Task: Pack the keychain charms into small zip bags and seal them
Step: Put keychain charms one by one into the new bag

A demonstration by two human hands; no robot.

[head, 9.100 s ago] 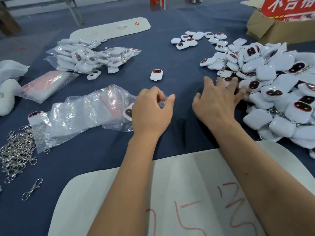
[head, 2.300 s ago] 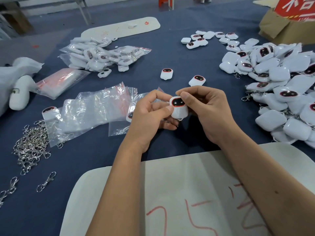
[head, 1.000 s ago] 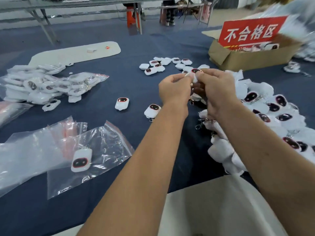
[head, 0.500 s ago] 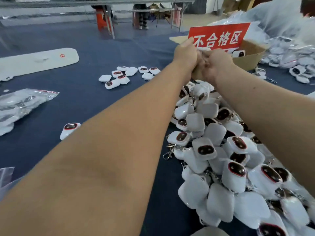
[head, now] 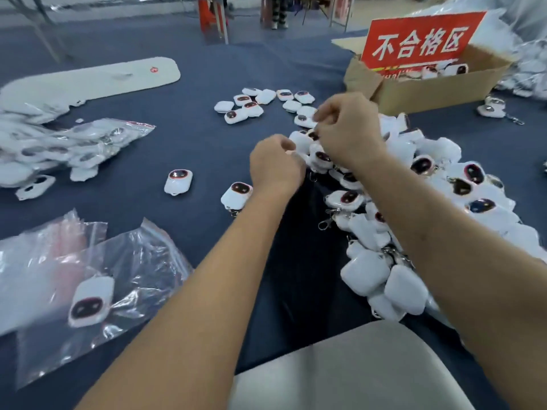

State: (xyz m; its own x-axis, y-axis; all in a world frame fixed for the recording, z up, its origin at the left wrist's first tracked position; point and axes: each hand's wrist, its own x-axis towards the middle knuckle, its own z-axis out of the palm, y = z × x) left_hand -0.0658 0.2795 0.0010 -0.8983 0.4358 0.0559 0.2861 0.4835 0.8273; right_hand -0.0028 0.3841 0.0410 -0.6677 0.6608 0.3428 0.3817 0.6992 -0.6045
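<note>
Nearest, a pale board (head: 355, 368) lies at the table's (head: 189, 137) front edge, between the two forearms. To the left, loose zip bags (head: 88, 261) are spread flat, with one charm (head: 90, 301) face up on them. To the right, the big heap of white charms (head: 414, 226) runs from the board's corner away up the table, clasps poking out at its near edge. The left hand (head: 275, 167) hangs at the heap's left edge with fingers curled in; whether they hold anything cannot be told. The right hand (head: 349, 134) is just beyond it, over the heap, fingertips drawn together as if pinching, but what lies between them is blurred. Two single charms (head: 178, 182) lie on the cloth left of the left hand. Further left sits a pile of packed bags (head: 74, 146). Beyond the hands is a small scatter of charms (head: 260, 103), then a cardboard box (head: 429, 84) with a red sign (head: 420, 42), and a long white board (head: 88, 84) at far left.
</note>
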